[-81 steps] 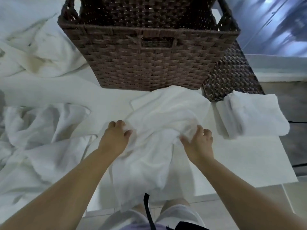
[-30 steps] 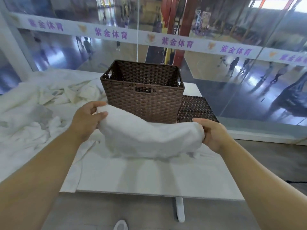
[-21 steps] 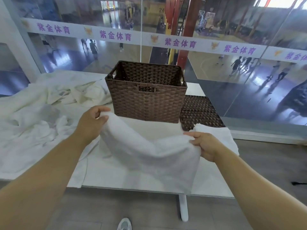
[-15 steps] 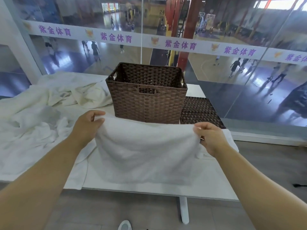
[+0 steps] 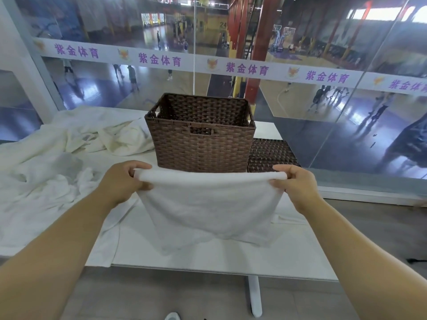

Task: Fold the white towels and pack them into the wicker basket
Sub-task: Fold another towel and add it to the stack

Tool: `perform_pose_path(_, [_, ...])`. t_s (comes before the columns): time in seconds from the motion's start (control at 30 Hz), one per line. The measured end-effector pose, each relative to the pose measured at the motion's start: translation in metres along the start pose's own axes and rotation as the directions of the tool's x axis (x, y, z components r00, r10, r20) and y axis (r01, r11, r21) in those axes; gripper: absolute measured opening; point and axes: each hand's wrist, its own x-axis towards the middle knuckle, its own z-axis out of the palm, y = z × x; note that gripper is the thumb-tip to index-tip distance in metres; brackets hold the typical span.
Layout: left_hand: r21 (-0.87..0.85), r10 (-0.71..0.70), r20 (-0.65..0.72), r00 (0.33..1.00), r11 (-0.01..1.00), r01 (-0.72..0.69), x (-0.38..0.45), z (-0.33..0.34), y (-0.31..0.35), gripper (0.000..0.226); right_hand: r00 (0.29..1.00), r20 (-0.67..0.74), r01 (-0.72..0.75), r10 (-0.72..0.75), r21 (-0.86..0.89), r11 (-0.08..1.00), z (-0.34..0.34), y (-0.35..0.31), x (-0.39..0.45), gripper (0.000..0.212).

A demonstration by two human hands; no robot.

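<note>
My hands are up in front of me, and each one pinches a top corner of the white towel (image 5: 208,204). My left hand (image 5: 122,181) is at 9 o'clock from the towel, thumb under the edge and fingers curled over it. My right hand (image 5: 298,185) is at 3 o'clock and grips the other corner the same way.

A moment ago the towel was a soft lump that sagged between my hands. Now I have pulled it wide. The top edge is tight and almost flat, and the rest hangs down straight, with the bottom just brushing the counter (image 5: 208,262). I think this means the towel is ready for its first fold.

At 10 o'clock, far to the left, a pile of loose towels (image 5: 57,158) lies on the counter, not folded yet. At 12 o'clock, just past the towel, sits the wicker basket (image 5: 201,144). I can only see part of its inside, and no towel shows there. Its flat lid (image 5: 270,153) lies beside it at 1 o'clock.

So I judge the job is near its start: fold this one, then pack it.
</note>
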Motion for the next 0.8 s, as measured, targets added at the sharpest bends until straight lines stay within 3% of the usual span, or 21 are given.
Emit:
perform_pose_path(0.13, [0.088, 0.105, -0.094, 0.99, 0.991, -0.097, -0.008, 0.01, 0.009, 0.02, 0.982, -0.05, 0.154, -0.18, -0.326, 0.933, -0.008, -0.005, -0.012, 0.014])
perform_pose_path(0.2, [0.118, 0.152, -0.14, 0.978, 0.984, -0.136, -0.011, 0.013, 0.009, 0.01, 0.965, -0.065, 0.21, -0.254, -0.391, 0.896, -0.011, -0.007, -0.018, 0.021])
perform_pose_path(0.27, [0.105, 0.198, -0.199, 0.96, 0.978, -0.18, -0.012, 0.013, 0.004, 0.008, 0.953, -0.048, 0.263, -0.298, -0.352, 0.898, -0.015, -0.006, -0.023, 0.026])
perform_pose_path(0.33, [0.056, 0.207, -0.239, 0.949, 0.978, -0.199, -0.012, 0.012, 0.0, 0.007, 0.971, 0.003, 0.234, -0.24, -0.217, 0.948, -0.02, -0.004, -0.025, 0.027])
perform_pose_path(0.4, [0.045, 0.205, -0.198, 0.959, 0.979, -0.2, -0.016, 0.01, 0.001, 0.007, 0.98, 0.073, 0.193, -0.186, -0.109, 0.975, -0.025, -0.001, -0.026, 0.028])
perform_pose_path(0.53, [-0.158, 0.133, -0.128, 0.983, 0.976, -0.152, -0.024, 0.008, 0.005, 0.006, 0.975, 0.114, 0.202, -0.191, -0.094, 0.975, -0.027, 0.002, -0.031, 0.026])
perform_pose_path(0.63, [-0.019, 0.115, -0.18, 0.977, 0.993, -0.12, -0.019, 0.009, 0.003, 0.014, 0.984, 0.112, 0.142, -0.142, 0.003, 0.99, -0.024, 0.002, -0.03, 0.022])
perform_pose_path(0.7, [0.005, 0.087, -0.207, 0.975, 0.996, -0.088, -0.015, 0.011, 0.002, 0.018, 0.989, 0.096, 0.111, -0.11, -0.002, 0.994, -0.02, 0.003, -0.024, 0.016])
perform_pose_path(0.8, [0.001, 0.05, -0.172, 0.984, 0.999, -0.051, -0.005, 0.014, -0.007, 0.017, 0.992, 0.067, 0.12, -0.109, -0.179, 0.976, -0.011, 0.007, -0.012, 0.012])
